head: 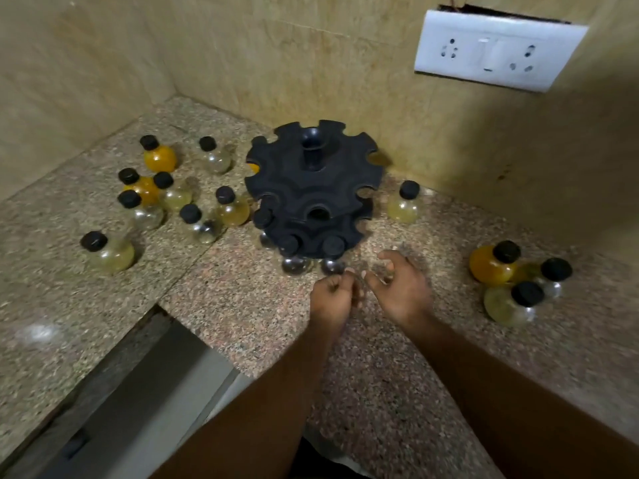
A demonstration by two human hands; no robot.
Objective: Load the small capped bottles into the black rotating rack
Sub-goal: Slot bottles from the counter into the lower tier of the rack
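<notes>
Both hands hover empty just near of the black rack (pixel 313 188) on the counter (pixel 242 323).
Left hand (pixel 333 297) is loosely curled, right hand (pixel 401 286) half open; 3 bottles (pixel 294 254) hang in the rack's near slots, others stand left (pixel 159 155) and right (pixel 494 264).

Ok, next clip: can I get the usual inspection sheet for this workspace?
Surface: speckled stone counter in a wall corner.
Job's things: black rack, lower tier holds a few bottles at the front; loose bottles left and right.
Clutter: nothing seen.
Grippers: left hand curled, right hand open, both empty in front of the rack.
Cables: nothing seen.
Surroundings: white wall socket, tiled walls.
</notes>
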